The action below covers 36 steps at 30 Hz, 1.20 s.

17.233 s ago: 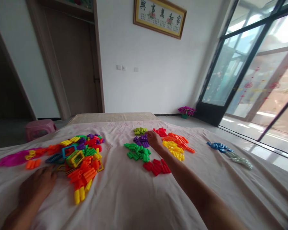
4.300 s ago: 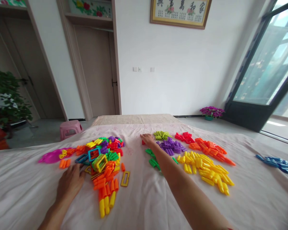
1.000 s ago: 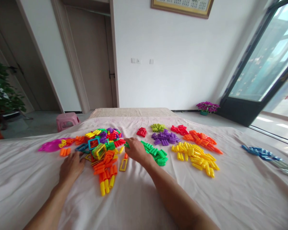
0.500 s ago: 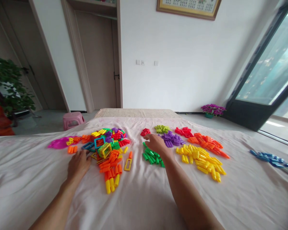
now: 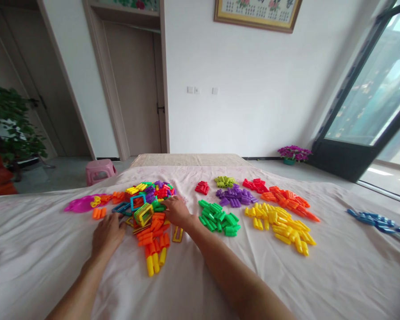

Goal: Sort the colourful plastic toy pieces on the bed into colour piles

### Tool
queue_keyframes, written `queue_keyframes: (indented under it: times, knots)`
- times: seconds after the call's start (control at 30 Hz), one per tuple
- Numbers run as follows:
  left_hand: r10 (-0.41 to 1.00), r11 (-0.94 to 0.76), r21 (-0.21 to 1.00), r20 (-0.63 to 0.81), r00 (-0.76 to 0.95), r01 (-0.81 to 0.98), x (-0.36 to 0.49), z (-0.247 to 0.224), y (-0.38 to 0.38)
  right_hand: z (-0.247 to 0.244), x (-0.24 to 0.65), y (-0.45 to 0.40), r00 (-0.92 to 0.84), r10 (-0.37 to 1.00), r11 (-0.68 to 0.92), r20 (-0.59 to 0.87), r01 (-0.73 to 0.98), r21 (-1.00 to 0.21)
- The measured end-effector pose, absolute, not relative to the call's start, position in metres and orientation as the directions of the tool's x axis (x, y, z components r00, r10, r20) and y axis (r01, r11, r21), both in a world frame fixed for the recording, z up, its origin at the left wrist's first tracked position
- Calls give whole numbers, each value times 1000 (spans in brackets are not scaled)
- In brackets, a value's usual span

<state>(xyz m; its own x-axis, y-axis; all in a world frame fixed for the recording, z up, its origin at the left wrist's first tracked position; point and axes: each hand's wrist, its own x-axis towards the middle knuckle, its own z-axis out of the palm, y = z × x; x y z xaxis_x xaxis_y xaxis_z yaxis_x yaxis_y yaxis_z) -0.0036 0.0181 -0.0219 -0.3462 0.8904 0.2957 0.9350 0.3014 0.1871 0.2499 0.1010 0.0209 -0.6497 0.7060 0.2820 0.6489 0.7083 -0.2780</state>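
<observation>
My left hand (image 5: 108, 233) rests at the left edge of a mixed heap, beside blue frames (image 5: 122, 208) and yellow frames (image 5: 144, 215); its fingertips are partly hidden. My right hand (image 5: 176, 211) reaches over the heap's right side, its fingers bent down at green pieces (image 5: 158, 206); what they hold, if anything, is hidden. Orange pieces (image 5: 153, 233) lie between the hands. Right of my right hand are sorted piles of green (image 5: 216, 218), purple (image 5: 235, 195), red (image 5: 202, 187) and yellow (image 5: 280, 222) pieces.
A magenta piece (image 5: 80, 204) lies at the far left of the cloth-covered table (image 5: 200, 284). Orange pieces (image 5: 286, 198), lime pieces (image 5: 225, 182) and more red ones (image 5: 255, 185) sit behind the yellow pile. Blue striped pieces (image 5: 376, 221) are at the far right.
My right hand has moved left from the small red pile to the mixed heap, uncovering the red and green piles. My left hand has barely moved.
</observation>
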Motion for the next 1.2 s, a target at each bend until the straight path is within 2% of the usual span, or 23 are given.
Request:
queue_keyframes:
  times: [0.13, 0.33, 0.47, 0.6, 0.67, 0.73, 0.8, 0.87, 1.0, 1.1, 1.2]
  knots:
    - [888, 303, 193, 299, -350, 933, -3, -21, 18, 31, 265, 94, -575, 754, 652, 318, 715, -252]
    - [888, 314, 182, 290, -356, 932, -4, -22, 19, 63, 319, 86, -425, 847, 514, 319, 808, -290]
    - [890, 313, 180, 288, -354, 933, -5, -22, 19, 77, 361, 86, -260, 912, 355, 318, 887, -294]
    - [891, 313, 186, 281, -356, 931, -5, -22, 19, 81, 388, 84, -96, 964, 164, 249, 949, -269]
    - [892, 315, 187, 277, -358, 930, -5, -22, 19, 82, 394, 83, -69, 979, 122, 194, 954, -273]
    - [892, 315, 186, 277, -358, 931, -4, -21, 19, 84, 393, 82, -79, 977, 135, 197, 948, -290]
    - [891, 316, 185, 278, -358, 931, -3, -20, 18, 84, 385, 80, -128, 957, 211, 262, 923, -321]
    - [893, 318, 182, 274, -358, 931, -3, -19, 18, 80, 368, 80, -235, 922, 343, 307, 865, -366]
    - [892, 320, 179, 272, -360, 930, -3, -19, 18, 61, 314, 85, -469, 828, 560, 306, 696, -448]
    - [892, 304, 179, 291, -345, 936, -5, -22, 19, 42, 274, 99, -558, 774, 632, 300, 651, -420]
    - [891, 296, 184, 300, -340, 937, -6, -25, 20, 27, 246, 115, -597, 767, 639, 236, 673, -373]
